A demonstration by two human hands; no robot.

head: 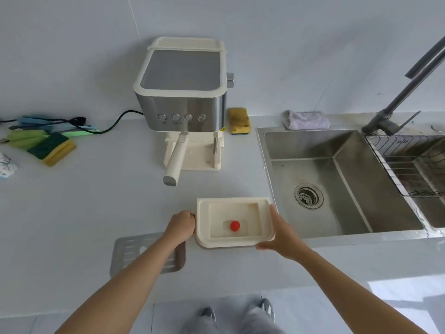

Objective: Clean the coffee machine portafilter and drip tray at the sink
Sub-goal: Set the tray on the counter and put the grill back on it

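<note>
The cream drip tray point(265, 218), with a red float point(234, 225) in its middle, is in front of me at the counter's near side, just left of the sink point(337, 169). My left hand point(181, 225) grips its left edge and my right hand point(280, 231) holds its right edge. The metal drip grate point(125, 251) lies flat on the counter under my left forearm. The portafilter point(174, 160) is still locked in the coffee machine point(183, 92), its cream handle pointing toward me.
A yellow sponge point(239, 121) lies right of the machine and a grey cloth point(305, 119) behind the sink. A faucet point(397, 104) and wire rack point(414, 165) stand at the right. Sponges point(51, 148), cloths and a black cord point(108, 126) lie at the left.
</note>
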